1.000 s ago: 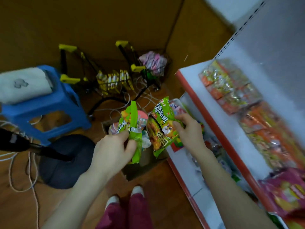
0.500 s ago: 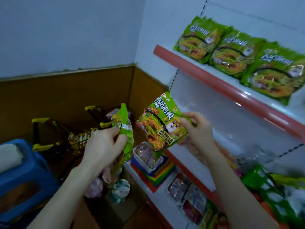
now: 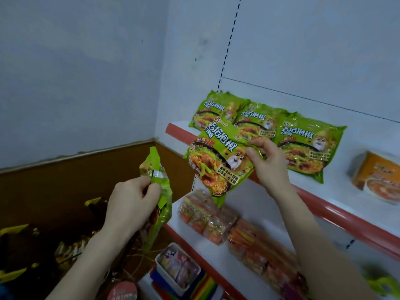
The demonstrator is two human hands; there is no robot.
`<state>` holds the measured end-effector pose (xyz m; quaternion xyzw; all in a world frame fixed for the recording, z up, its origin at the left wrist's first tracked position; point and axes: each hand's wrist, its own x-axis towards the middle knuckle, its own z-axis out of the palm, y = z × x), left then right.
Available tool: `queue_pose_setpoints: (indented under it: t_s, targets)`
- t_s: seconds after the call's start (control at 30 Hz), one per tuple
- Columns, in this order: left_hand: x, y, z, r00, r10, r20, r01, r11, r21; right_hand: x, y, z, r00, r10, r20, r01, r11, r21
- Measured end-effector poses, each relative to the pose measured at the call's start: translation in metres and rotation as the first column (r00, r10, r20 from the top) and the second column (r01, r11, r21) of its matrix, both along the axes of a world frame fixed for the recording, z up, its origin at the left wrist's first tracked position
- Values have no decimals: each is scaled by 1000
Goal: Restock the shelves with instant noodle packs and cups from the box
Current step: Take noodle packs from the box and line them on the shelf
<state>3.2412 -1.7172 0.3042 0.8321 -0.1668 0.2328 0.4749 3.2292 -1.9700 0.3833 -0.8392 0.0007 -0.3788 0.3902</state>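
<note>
Green foil noodle stock, top tier; restock partly done.

Shelved: three shelved packs (image 3: pixel 257 120) of the green variety lean in an overlapping row against the back panel, at the far left end of the upper shelf (image 3: pixel 346 191). Bare white board lies to their right. One orange pack (image 3: pixel 376 176) sits at the right edge of view.

Carried, item 1: held pack (image 3: pixel 216 161), printed face out. The right hand (image 3: pixel 268 167) pinches its right border between thumb and curled fingers. It hangs just in front of the red shelf lip, partly covering the shelved row in view, and is not yet set down.

Carried, item 2: second pack (image 3: pixel 158 191), same green, seen edge-on. The left hand (image 3: pixel 132 204) grips it in closed fingers, lower and to the left, well apart from the shelf.

Below: orange bundles (image 3: pixel 216 217) in clear film on the lower shelf (image 3: pixel 194 241); nearer, a white tray (image 3: pixel 160 269) of small packets.

Supply: the box is not plainly visible. A round lid (image 3: pixel 122 291) at the near bottom edge may be a cup but is too blurred to tell.

Status, as judged: three green packs are placed and two are carried, still to go up. The tier has room for more. No cups show on the visible shelves. What remains in the box cannot be told.
</note>
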Motion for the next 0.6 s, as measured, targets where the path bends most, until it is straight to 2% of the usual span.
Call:
queue_pose_setpoints:
  t_s: [0.17, 0.27, 0.4, 0.5, 0.6]
  targets:
    - [17, -20, 27, 996, 69, 56, -68, 998, -8, 55, -25, 41, 985, -50, 163, 39, 996, 76]
    - [25, -26, 35, 991, 108, 76, -108, 994, -6, 97, -40, 60, 977, -78, 201, 64, 995, 76]
    - [33, -30, 37, 985, 156, 73, -157, 988, 6, 149, -54, 79, 992, -53, 113, 52, 999, 18]
    - [38, -31, 37, 979, 193, 70, -194, 981, 17, 181, -55, 78, 1000, -17, 3, 17, 996, -90]
    - [42, -30, 38, 974, 217, 62, -218, 976, 7, 200, -50, 72, 997, 10, -72, -19, 993, -117]
